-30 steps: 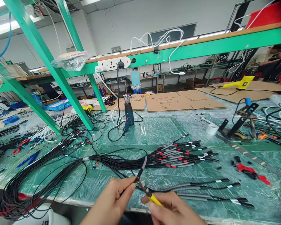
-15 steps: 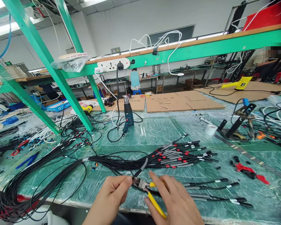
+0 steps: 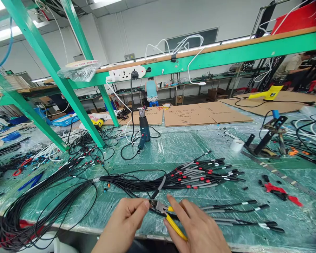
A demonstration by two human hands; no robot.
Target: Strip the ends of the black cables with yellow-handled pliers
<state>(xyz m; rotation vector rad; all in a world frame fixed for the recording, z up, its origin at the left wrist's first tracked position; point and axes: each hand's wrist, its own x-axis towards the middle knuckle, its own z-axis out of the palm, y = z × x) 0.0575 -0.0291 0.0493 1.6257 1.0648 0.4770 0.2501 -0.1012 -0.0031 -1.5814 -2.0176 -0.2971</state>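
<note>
Pinching a thin black wire with a grey sleeve just in front of the big bundle of black wires with red and white tags, the left hand holds it at small yellow-handled cutters, gripped loosely by the right hand, fingers spread. A few sleeved wires lie apart, nearer than the bundle; most seemingly await handling.

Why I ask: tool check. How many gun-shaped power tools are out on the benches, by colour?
Yellow power tools: 2
Blue power tool: 1
Total: 3
</note>
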